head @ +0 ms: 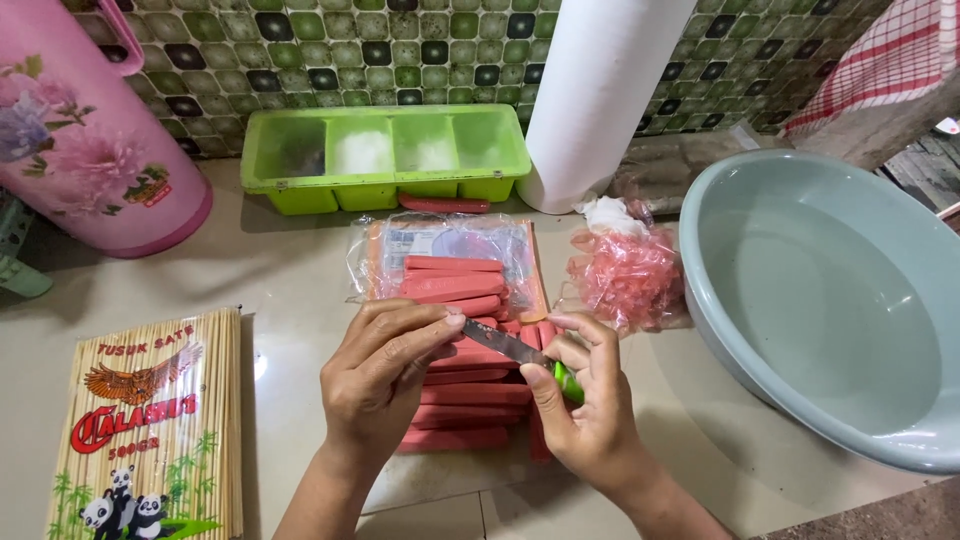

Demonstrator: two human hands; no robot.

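Head view — right hand [590, 410] grips a green-handled knife [520, 350], left hand [385, 375] closed over a hidden sausage [465, 375].

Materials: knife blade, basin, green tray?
Knife blade: looks like bare metal, grey with a dull sheen. Basin: probably plastic, pale grey-green, smooth, soft glare on the wall. Green tray: likely moulded plastic, slightly translucent, with thin dividers.
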